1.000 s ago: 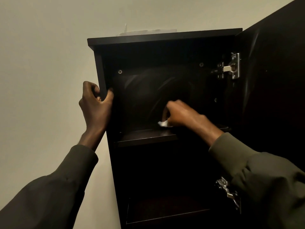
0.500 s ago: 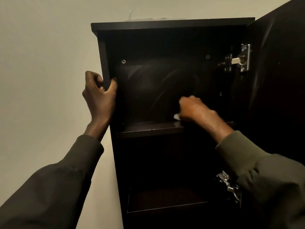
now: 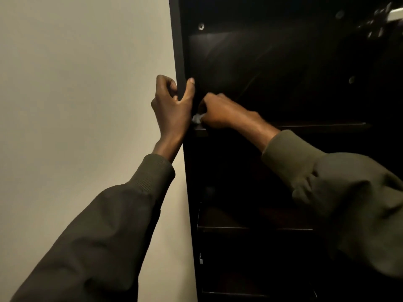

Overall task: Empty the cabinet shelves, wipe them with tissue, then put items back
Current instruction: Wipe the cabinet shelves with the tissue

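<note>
Two green sleeves [image 3: 122,214] reached up to the dark cabinet [image 3: 283,73] beside the pale wall [image 3: 76,83]. The left hand [image 3: 172,107] gripped the cabinet's left side panel [image 3: 177,40], thumb inside and fingers curled outside. Farther in, the right hand [image 3: 220,113] pinched a white tissue [image 3: 197,118] at the left end of the upper shelf [image 3: 322,125], and the lower shelf [image 3: 250,227] looked bare.

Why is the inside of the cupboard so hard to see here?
Head view: dim light leaves the dark brown wooden cabinet nearly black inside; the metal hinge is motion-blurred; only the crumpled white tissue, gripped by the right hand, and the beige wall read clearly.
</note>
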Demonstrator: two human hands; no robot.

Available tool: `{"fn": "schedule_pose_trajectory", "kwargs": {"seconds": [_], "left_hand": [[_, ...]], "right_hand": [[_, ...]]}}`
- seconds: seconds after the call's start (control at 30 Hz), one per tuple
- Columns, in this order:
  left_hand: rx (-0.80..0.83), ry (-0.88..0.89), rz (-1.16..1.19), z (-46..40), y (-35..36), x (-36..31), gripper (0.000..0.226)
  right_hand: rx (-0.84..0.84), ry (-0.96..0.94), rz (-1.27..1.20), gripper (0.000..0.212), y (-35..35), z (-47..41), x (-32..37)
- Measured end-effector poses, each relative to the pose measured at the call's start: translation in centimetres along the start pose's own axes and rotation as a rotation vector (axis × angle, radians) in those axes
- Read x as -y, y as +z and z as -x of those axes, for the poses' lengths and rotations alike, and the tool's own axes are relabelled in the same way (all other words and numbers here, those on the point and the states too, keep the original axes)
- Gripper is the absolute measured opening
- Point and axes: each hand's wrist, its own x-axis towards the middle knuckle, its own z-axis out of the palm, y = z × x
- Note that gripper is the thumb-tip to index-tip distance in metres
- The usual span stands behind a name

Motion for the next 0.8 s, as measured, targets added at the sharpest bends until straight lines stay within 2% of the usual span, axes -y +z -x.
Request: {"fn": "schedule_pose_trajectory", "kwargs": {"seconds": [0.17,0.33,0.43,0.57,0.67,0.8], "left_hand": [[-0.008,-0.075,0.039,2.5,-0.6,0.6,0.040],[-0.012,-0.178,0.121,6.3,-1.8,2.0,0.035],[0.054,-0.204,0.118,9.6,-2.9,3.0,0.034],[0.108,-0.284,0.110,13.6,-4.2,4.7,0.035],[0.125,-0.337,0.115,15.9,-4.7,5.9,0.036],[0.148,-0.384,0.100,17.8,-5.2,6.9,0.037]], "right_hand": [[-0.023,-0.073,-0.091,0.027,-0.7,3.5,0.7],[0.104,-0.136,-0.320,0.021,-1.1,10.2,-0.6],[0.155,-0.065,-0.403,0.024,2.2,11.8,-3.6],[0.248,0.146,-0.358,0.022,9.4,11.8,-7.2],[0.167,0.194,-0.260,0.025,15.4,11.1,-8.4],[0.073,0.117,-0.155,0.028,19.6,9.9,-8.0]]}}
